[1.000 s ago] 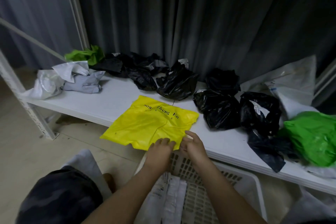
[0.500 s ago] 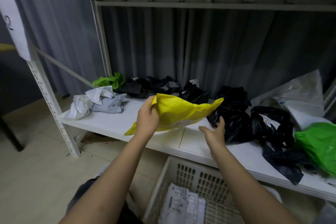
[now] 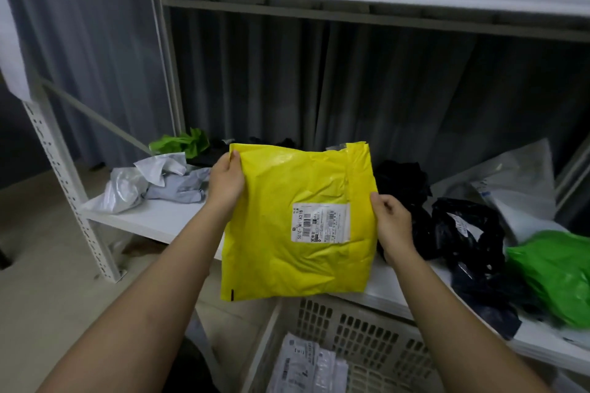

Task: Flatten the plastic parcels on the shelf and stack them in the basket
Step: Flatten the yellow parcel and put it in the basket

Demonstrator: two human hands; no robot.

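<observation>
Centrally, one yellow parcel (image 3: 297, 220), flattened, white shipping label (image 3: 320, 222) facing the camera, held upright in the air above the shelf (image 3: 166, 220) edge. Left hand (image 3: 226, 182) pinches its upper left corner; right hand (image 3: 392, 226) grips its right edge, fingers curled. Lower centre: white basket (image 3: 367, 335) holding grey parcels (image 3: 306, 367). Right of frame: black parcels (image 3: 463, 233) and a green parcel (image 3: 555, 274) on the shelf. Left: crumpled grey parcels (image 3: 153, 182).
</observation>
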